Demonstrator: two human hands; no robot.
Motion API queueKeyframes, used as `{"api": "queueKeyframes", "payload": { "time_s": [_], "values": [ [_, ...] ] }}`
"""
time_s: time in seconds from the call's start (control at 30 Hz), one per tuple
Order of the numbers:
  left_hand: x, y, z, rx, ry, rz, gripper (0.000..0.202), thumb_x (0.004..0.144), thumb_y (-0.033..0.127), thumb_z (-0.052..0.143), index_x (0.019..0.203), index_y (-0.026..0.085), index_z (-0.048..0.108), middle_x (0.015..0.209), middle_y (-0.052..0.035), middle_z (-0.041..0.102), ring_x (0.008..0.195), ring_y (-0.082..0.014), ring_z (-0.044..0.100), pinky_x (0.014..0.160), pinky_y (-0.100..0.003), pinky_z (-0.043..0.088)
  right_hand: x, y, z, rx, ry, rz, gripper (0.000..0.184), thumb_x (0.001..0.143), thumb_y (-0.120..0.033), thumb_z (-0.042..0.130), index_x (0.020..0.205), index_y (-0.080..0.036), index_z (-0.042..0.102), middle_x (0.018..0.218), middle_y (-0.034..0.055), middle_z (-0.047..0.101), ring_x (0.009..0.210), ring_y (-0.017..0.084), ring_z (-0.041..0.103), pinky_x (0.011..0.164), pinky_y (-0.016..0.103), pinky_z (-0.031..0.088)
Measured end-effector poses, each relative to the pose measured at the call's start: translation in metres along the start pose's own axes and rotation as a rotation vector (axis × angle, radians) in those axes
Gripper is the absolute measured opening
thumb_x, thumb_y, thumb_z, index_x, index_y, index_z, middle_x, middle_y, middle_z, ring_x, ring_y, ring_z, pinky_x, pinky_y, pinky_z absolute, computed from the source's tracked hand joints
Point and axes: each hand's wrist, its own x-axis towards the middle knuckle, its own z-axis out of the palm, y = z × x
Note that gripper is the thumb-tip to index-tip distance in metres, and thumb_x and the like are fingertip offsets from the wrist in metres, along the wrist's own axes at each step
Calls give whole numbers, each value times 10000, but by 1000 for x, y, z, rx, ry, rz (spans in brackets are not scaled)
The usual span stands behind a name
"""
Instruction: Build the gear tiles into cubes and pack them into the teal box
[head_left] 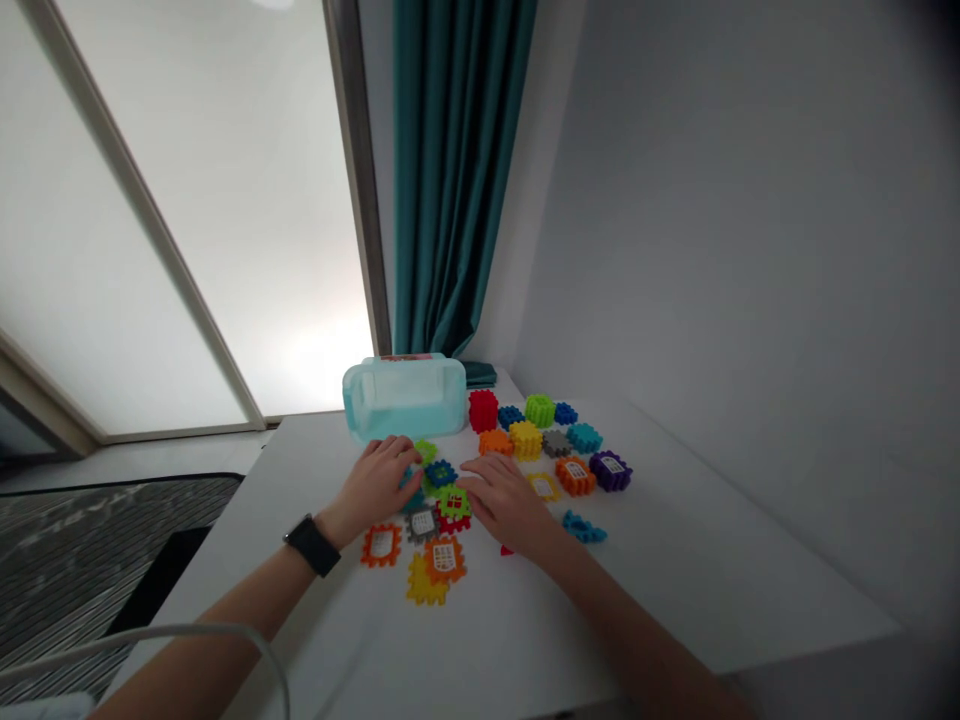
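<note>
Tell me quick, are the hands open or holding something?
Left hand: curled over toy blocks, cannot tell if holding one.
Right hand: open, palm down, holding nothing visible.

Teal curtain [450, 170] hangs beside a tall frosted window [202, 220], brightest low down. Grey wall [720, 220] meets white table [697, 570]; dark striped mat [97, 540] lower left.

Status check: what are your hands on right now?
Left hand cupped over teal tile; right hand open beside green-and-red tile. Blue tile between them. Pale aqua plastic bin behind.
</note>
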Motion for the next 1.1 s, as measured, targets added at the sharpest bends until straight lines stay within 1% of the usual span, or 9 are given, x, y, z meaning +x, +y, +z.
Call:
{"api": "queueKeyframes", "payload": {
  "time_s": [0.13, 0.27, 0.33, 0.43, 0.53, 0.63, 0.73, 0.9, 1.1],
  "values": [
    [-22, -27, 7, -86, 68, -80, 216, 940, 272, 462, 1047, 205, 636, 1066, -78, 679, 993, -237, 624, 876, -397, 460, 13, -15, 18, 50, -96, 27, 298, 891, -108, 560, 1163, -217, 619, 1178, 107, 658, 1114, 249, 601, 974, 453, 487],
    [-39, -43, 21, -153, 171, -204, 238, 940, 262, 441, 1075, 207, 629, 1080, -83, 702, 1003, -242, 646, 895, -413, 483, 21, -24, 34, 63, -207, 59, 377, 878, -157, 611, 1248, -218, 580, 1251, 114, 626, 1173, 270, 576, 975, 450, 493],
    [-44, -48, 27, -153, 162, -233, 246, 920, 248, 461, 1083, 210, 640, 1111, -87, 697, 1028, -251, 647, 915, -426, 489, 24, -28, 40, 58, -235, 56, 386, 872, -186, 641, 1250, -230, 580, 1250, 110, 624, 1184, 274, 565, 983, 453, 487],
    [-49, -53, 32, -140, 138, -253, 283, 901, 232, 483, 1133, 214, 644, 1206, -94, 666, 1102, -259, 628, 961, -434, 488, 28, -33, 47, 54, -244, 67, 313, 904, -233, 623, 1216, -246, 598, 1218, 98, 638, 1188, 275, 553, 989, 461, 473],
    [-51, -57, 35, -138, 126, -277, 301, 893, 242, 504, 1158, 226, 647, 1292, -98, 627, 1172, -271, 598, 1001, -449, 476, 28, -39, 55, 51, -224, 125, 249, 921, -234, 600, 1169, -239, 618, 1181, 93, 652, 1184, 277, 544, 997, 474, 457],
    [-53, -58, 37, -155, 98, -296, 300, 883, 247, 526, 1158, 228, 645, 1326, -98, 611, 1205, -276, 576, 1016, -462, 464, 24, -43, 60, 71, -196, 163, 259, 910, -221, 607, 1168, -235, 622, 1216, 92, 642, 1209, 282, 521, 1019, 484, 440],
    [-54, -58, 38, -174, 90, -315, 271, 897, 263, 523, 1139, 220, 637, 1270, -93, 639, 1178, -267, 583, 1001, -458, 465, 18, -44, 61, 121, -189, 166, 281, 909, -210, 601, 1188, -238, 622, 1263, 86, 627, 1226, 273, 514, 1038, 473, 435],
    [-55, -54, 37, -164, 68, -340, 186, 883, 281, 554, 1040, 209, 625, 1126, -82, 666, 1079, -261, 602, 942, -439, 474, 13, -41, 59, 180, -183, 176, 304, 911, -207, 591, 1210, -251, 628, 1295, 73, 618, 1236, 268, 519, 1055, 476, 429],
    [-55, -51, 35, -158, 83, -365, 176, 859, 262, 576, 1024, 220, 623, 1096, -73, 661, 1061, -260, 602, 929, -433, 464, 12, -40, 58, 195, -199, 172, 320, 898, -194, 604, 1213, -245, 630, 1310, 76, 614, 1245, 275, 520, 1063, 486, 428]
  ]
}}
